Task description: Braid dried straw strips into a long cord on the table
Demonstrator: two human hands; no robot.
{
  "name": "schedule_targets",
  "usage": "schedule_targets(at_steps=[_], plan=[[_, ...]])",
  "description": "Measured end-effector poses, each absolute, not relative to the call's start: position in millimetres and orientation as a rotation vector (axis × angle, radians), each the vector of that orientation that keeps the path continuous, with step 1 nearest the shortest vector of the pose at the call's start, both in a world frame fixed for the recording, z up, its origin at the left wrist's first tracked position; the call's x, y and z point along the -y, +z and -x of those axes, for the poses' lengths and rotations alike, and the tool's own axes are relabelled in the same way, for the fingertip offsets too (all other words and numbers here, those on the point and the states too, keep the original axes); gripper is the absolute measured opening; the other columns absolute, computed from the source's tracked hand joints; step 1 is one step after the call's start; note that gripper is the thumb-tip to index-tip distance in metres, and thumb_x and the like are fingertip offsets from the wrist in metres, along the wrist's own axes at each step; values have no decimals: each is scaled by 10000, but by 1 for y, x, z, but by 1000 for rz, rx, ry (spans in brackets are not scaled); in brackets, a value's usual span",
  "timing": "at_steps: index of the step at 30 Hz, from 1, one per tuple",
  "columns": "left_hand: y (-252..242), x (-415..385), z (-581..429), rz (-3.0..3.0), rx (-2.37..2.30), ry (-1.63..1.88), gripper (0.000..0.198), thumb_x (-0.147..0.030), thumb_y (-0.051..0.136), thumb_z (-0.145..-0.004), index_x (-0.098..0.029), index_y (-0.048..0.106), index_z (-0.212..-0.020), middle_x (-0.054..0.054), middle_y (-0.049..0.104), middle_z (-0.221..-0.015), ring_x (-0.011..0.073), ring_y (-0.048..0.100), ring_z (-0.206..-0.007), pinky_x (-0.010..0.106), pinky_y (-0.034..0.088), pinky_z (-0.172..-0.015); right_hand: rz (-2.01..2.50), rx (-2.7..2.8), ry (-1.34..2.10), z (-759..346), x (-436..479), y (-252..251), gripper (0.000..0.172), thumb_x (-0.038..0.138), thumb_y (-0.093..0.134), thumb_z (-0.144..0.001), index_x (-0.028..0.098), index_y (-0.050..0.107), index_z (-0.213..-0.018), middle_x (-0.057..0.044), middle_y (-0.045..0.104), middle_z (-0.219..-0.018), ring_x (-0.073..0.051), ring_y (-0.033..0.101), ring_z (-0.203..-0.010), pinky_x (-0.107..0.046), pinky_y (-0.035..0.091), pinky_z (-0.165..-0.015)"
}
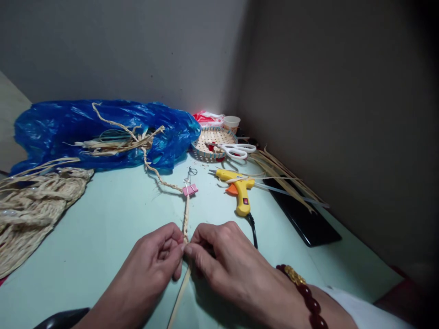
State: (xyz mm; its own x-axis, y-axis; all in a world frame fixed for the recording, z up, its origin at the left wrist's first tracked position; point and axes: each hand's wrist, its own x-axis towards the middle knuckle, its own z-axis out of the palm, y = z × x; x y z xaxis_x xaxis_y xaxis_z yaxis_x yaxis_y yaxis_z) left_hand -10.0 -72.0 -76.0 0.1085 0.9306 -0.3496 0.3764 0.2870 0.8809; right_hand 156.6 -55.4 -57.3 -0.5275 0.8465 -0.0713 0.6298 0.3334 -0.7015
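A thin braid of pale straw (186, 218) runs toward me from a pink binder clip (190, 189) in the middle of the table. At the braid's near end my left hand (156, 258) pinches it between thumb and forefinger. My right hand (219, 258), with a beaded bracelet at the wrist, pinches the same spot from the other side; the two thumb tips nearly meet. A loose straw strand (180, 294) trails from under the fingers to the bottom edge. Beyond the clip, the braid winds back to a straw bundle (116, 144).
A blue plastic bag (171, 123) lies behind the bundle. Woven straw work (37, 214) rests at left. To the right are a yellow glue gun (243, 185), a black phone-like slab (305, 214) and straw strips. White scissors (236, 150) lie on a shallow basket (200, 153) near a paper cup (232, 122).
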Motion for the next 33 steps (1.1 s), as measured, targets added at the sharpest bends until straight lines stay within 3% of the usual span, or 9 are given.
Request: schedule_targets(at_steps=[4, 8, 12, 19, 21, 23, 27, 30, 33], plan=[[-75, 74, 11, -1163, -1396, 668, 202, -344, 548, -802, -197, 483, -680, -61, 516, -463, 78, 377, -391, 196, 257, -425, 1301, 2380, 828, -148, 67, -60, 210, 237, 421, -915, 171, 561, -774, -22, 621, -639, -125, 503, -521, -264, 267, -499], [-79, 74, 19, -1184, -1296, 667, 244, -407, 564, -803, -184, 516, -714, -59, 540, -491, 79, 429, -347, 204, 283, -409, 1107, 2686, 222, -137, 79, -69, 32, 123, 541, -791, 128, 569, -807, -65, 614, -654, -176, 535, -543, -279, 270, -461], [-84, 73, 26, -1184, -1201, 755, 252, -415, 594, -792, -182, 543, -712, -59, 521, -545, 111, 506, -489, 219, 369, -491, 941, 2662, -348, -124, 92, -76, 117, 22, 491, -753, 72, 593, -775, -77, 555, -594, -204, 524, -524, -285, 305, -411], [-79, 73, 29, -1150, -1156, 773, 235, -373, 641, -780, -169, 540, -720, -50, 566, -541, 109, 502, -510, 226, 370, -537, 846, 2541, -584, -123, 110, -85, 316, 13, 406, -810, -86, 568, -1062, -173, 625, -681, -217, 515, -541, -333, 387, -441], [-75, 72, 30, -1142, -1157, 757, 232, -365, 655, -764, -171, 534, -722, -41, 587, -533, 113, 506, -499, 232, 365, -536, 835, 2593, -368, -134, 108, -77, 298, 103, 433, -874, -37, 576, -1094, -146, 638, -707, -220, 535, -586, -338, 420, -484], [-71, 73, 30, -1116, -1151, 769, 224, -350, 664, -755, -169, 534, -726, -31, 603, -544, 111, 496, -507, 231, 355, -541, 926, 2589, 80, -147, 102, -63, 274, 275, 456, -919, 91, 620, -1039, -104, 651, -765, -210, 561, -657, -331, 460, -568], [-64, 75, 29, -1031, -1113, 812, 189, -329, 640, -786, -159, 563, -816, -18, 610, -638, 109, 485, -572, 231, 346, -566, 1213, 2143, 866, -161, 79, -43, 260, 348, 509, -919, 197, 601, -1110, -71, 663, -1032, -197, 596, -973, -308, 460, -832], [-64, 77, 30, -1026, -1083, 797, 160, -308, 591, -827, -167, 568, -899, -10, 604, -723, 134, 530, -677, 247, 387, -626, 978, 1866, 1641, -152, 61, -50, 320, 421, 560, -883, 170, 601, -1078, -60, 676, -930, -185, 630, -903, -277, 481, -774], [-71, 79, 33, -1106, -1078, 779, 166, -319, 551, -861, -179, 545, -949, -1, 607, -759, 145, 543, -709, 265, 410, -654, 875, 1664, 1896, -141, 53, -63, 279, 388, 590, -866, 137, 607, -988, -52, 657, -844, -164, 627, -829, -268, 479, -756]])
